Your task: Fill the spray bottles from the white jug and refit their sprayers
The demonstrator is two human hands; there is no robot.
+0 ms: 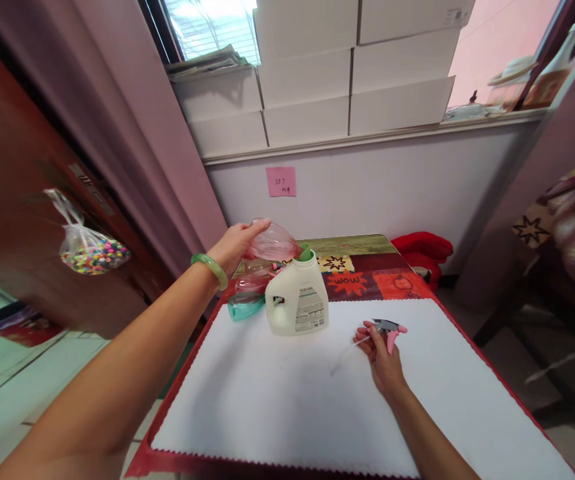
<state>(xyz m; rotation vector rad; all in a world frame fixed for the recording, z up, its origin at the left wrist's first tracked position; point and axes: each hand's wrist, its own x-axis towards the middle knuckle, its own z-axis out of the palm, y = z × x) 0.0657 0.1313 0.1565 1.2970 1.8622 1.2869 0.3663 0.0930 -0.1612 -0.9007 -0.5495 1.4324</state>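
Observation:
My left hand (pixel 235 245) grips a clear pink bottle (pixel 273 243), tipped on its side with its mouth at the green funnel (pixel 306 253). The funnel sits in the neck of a white detergent jug (pixel 297 300) standing upright on the white cloth (pixel 317 393). A green bangle circles my left wrist. My right hand (pixel 380 353) rests on the cloth to the right of the jug, fingers closed on a pink and grey spray trigger head (pixel 390 328) whose thin tube trails left. Behind the jug lie another pink bottle (pixel 252 280) and a teal bottle (pixel 245 305).
The table has a red border and a patterned mat (pixel 362 280) at the far end. White boxes (pixel 317 73) stack on the sill, with a pink note (pixel 281 181) on the wall below. A bag of coloured beads (pixel 90 252) hangs at left. A chair (pixel 567 267) stands at right.

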